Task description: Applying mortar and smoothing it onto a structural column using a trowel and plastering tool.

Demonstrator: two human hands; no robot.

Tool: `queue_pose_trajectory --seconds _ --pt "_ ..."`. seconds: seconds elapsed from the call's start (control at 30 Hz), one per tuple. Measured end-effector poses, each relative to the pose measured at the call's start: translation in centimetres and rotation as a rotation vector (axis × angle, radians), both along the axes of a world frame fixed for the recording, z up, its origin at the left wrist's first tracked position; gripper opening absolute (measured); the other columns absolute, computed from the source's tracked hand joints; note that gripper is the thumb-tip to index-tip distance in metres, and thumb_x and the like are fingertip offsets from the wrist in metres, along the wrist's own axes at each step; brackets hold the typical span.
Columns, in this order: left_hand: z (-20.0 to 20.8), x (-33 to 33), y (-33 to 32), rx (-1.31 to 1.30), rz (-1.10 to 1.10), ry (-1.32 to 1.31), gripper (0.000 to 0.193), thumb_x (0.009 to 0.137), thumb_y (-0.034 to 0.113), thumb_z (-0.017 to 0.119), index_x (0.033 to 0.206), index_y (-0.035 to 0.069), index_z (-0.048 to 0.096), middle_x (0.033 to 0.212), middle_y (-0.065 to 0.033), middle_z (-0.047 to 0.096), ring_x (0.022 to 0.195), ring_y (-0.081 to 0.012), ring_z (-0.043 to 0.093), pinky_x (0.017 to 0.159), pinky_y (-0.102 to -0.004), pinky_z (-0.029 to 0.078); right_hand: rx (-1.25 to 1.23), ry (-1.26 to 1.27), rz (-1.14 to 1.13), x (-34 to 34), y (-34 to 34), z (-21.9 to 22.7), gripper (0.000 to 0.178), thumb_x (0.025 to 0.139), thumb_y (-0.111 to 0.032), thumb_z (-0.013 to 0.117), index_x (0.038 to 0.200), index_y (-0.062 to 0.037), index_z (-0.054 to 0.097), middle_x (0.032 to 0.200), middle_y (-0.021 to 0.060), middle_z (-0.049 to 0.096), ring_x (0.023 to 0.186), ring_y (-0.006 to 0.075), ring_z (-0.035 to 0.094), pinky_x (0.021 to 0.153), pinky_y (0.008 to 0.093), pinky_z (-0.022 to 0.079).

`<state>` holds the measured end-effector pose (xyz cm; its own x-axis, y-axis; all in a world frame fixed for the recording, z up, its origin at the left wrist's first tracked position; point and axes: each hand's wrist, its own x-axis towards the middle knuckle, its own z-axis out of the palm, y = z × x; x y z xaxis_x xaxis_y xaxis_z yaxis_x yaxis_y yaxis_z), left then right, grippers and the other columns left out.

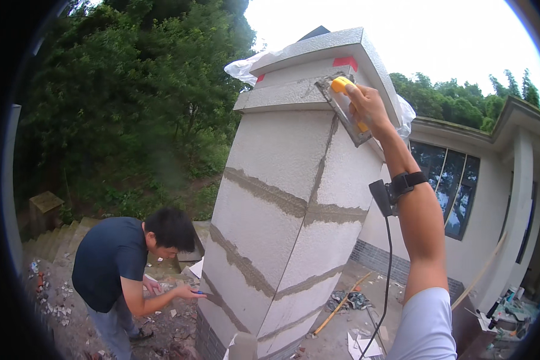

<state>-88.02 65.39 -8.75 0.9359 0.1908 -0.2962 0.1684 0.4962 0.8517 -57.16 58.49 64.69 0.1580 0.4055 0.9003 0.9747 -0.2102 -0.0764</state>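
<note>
My right hand (pixel 371 109) is raised high and wrapped round the yellow handle of a plastering trowel (pixel 345 115). The trowel's smeared rectangular plate lies at the upper corner of a square, white-textured pillar (pixel 264 144), just under its cap (pixel 309 49). Grey mortar bands (pixel 264 191) cross the pillar faces, and a dark line runs down the corner edge. A black strapped device (pixel 396 189) with a cable sits on my right forearm. My left hand is out of view. A rounded grey object (pixel 243 347) shows at the lower edge; its kind is unclear.
At the left a co-worker (pixel 117 270) bends toward the pillar, holding a small blue-handled tool (pixel 198 293). Plastic sheeting (pixel 243 69) hangs from the cap. A wooden pole (pixel 342 303) and scattered debris lie on the ground. A house (pixel 444 174) stands at the right.
</note>
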Motion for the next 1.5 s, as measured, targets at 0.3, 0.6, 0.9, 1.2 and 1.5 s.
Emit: queue_pose_trajectory --seconds 0.3,0.6,0.9,1.2,1.5 --pt "3.3 0.5 0.0 -0.082 0.011 0.053 0.034 0.080 0.012 0.073 0.108 0.008 0.053 0.072 0.0007 0.052 0.051 -0.0098 0.046 0.044 -0.0252 0.039 0.476 0.095 0.235 3.7 1.1 1.3 0.043 0.096 -0.042 0.050 0.087 -0.0012 0.059 0.064 0.0038 0.054 0.047 0.0098 0.050 0.044 0.0256 0.042" --pt "2.1 0.3 -0.4 0.012 -0.031 0.053 0.029 0.082 0.014 0.072 0.104 0.008 0.054 0.065 0.0012 0.050 0.050 -0.0100 0.045 0.044 -0.0258 0.039 0.632 0.185 -0.078 7.0 -3.5 1.4 0.043 0.093 -0.039 0.050 0.090 0.0030 0.063 0.064 0.0064 0.056 0.047 0.0129 0.051 0.046 0.0294 0.043" --pt "0.0 1.1 0.3 -0.027 0.036 0.009 0.022 0.084 0.009 0.069 0.100 0.007 0.054 0.067 -0.0005 0.055 0.052 -0.0104 0.051 0.046 -0.0261 0.042 0.263 0.789 0.564 6.6 -7.0 -23.8 0.038 0.094 -0.039 0.052 0.107 -0.0033 0.056 0.073 0.0015 0.053 0.060 0.0098 0.051 0.057 0.0282 0.047" --pt "1.2 -0.3 -1.7 0.039 -0.008 0.035 0.029 0.085 0.013 0.070 0.109 0.003 0.056 0.072 -0.0010 0.055 0.058 -0.0109 0.052 0.048 -0.0281 0.046 0.311 0.800 0.690 7.4 -0.8 -38.2 0.038 0.097 -0.037 0.051 0.116 -0.0061 0.043 0.064 0.0029 0.052 0.050 0.0096 0.048 0.046 0.0238 0.041" --pt "-0.7 -1.2 -2.6 0.138 0.017 0.026 0.033 0.084 0.013 0.070 0.110 0.003 0.054 0.073 -0.0022 0.055 0.058 -0.0121 0.053 0.049 -0.0287 0.050 0.603 0.819 0.601 10.1 -1.4 -37.5 0.027 0.097 -0.034 0.050 0.105 -0.0081 0.045 0.061 0.0016 0.050 0.047 0.0095 0.046 0.045 0.0236 0.039"
